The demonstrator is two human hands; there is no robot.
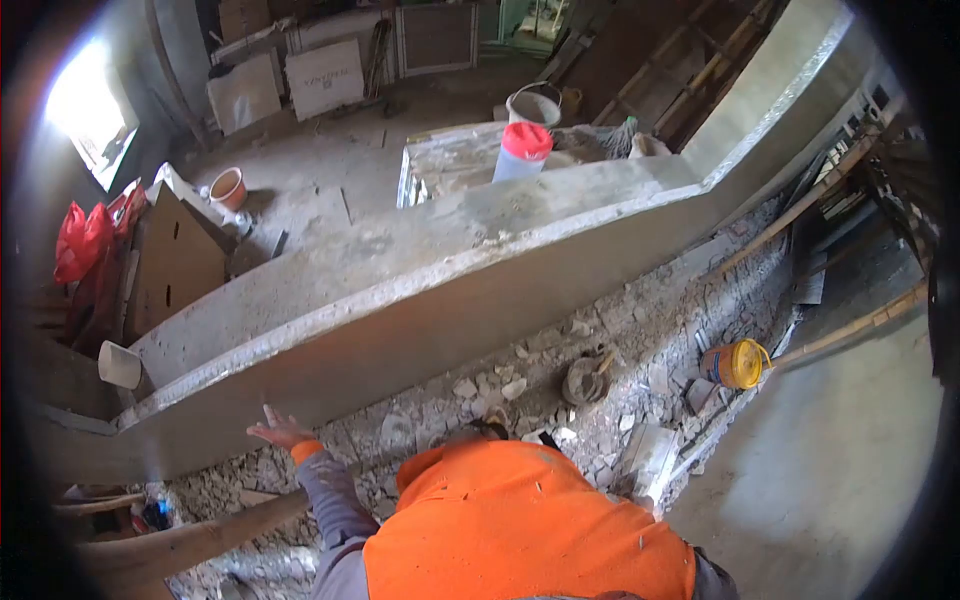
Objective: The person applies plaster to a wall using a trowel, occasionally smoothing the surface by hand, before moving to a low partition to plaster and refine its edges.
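Note:
My left hand (281,430) reaches out with its fingers apart and holds nothing. It overlaps the lower face of the smooth plastered low wall (400,360), close to its foot. An orange cuff and a grey sleeve show behind it. My orange vest (530,520) fills the bottom middle and hides what lies below. Only a bit of the other sleeve (712,578) shows at the bottom right; my right hand is out of sight. Broken rubble (510,385) lies along the wall's foot, and a dirty mortar bucket (583,384) stands on it with a handle across its rim.
A yellow bucket (738,364) lies tilted at the right beside a bamboo pole (850,325). A wooden pole (200,540) crosses the lower left. Beyond the wall are a red-topped container (522,155), a pale bucket (534,106), an orange pot (228,188) and a cardboard sheet (172,262).

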